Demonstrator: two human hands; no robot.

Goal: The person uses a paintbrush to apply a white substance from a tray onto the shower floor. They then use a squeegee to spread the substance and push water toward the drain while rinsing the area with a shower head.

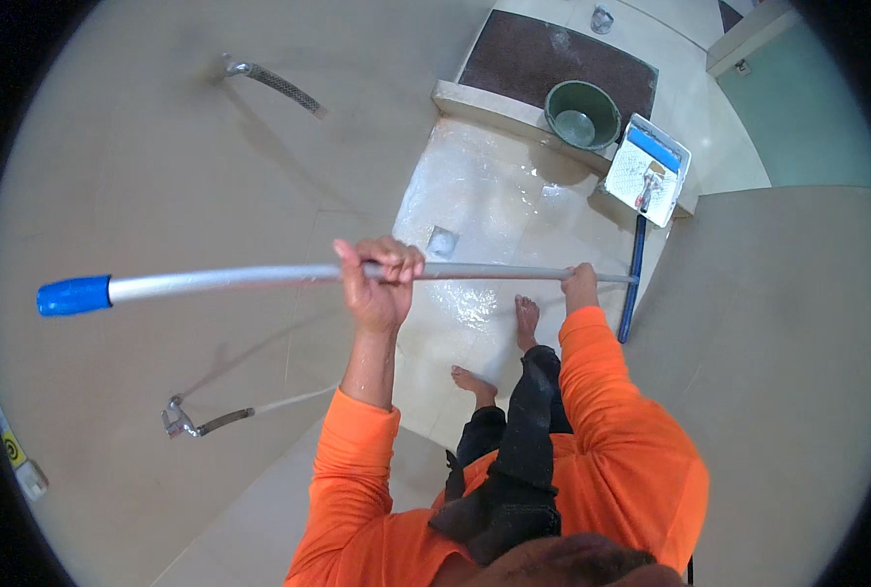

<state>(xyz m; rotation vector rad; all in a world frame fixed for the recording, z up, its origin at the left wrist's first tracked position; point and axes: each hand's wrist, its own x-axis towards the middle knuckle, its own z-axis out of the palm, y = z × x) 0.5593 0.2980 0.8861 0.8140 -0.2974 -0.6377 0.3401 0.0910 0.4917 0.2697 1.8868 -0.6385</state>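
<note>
A long silver pole [494, 271] stretches across the view at about waist height, with a blue end grip [73, 295] at the far left. On its right end sits a dark blue crossbar head [637, 281], like that of a floor squeegee. My left hand [381, 284] wraps round the middle of the pole, thumb up. Nearer the head, my right hand [580, 286] is closed round the pole too. Below is a wet, light tiled floor [484, 196] with glistening water, and my bare feet stand on it.
A low ledge [504, 115] bounds the wet floor at the far side. A green bucket [556, 106] and a white tray [672, 186] holding a brush stand by it. On the left wall, a lower tap [176, 421] runs water; another tap [235, 68] is farther up.
</note>
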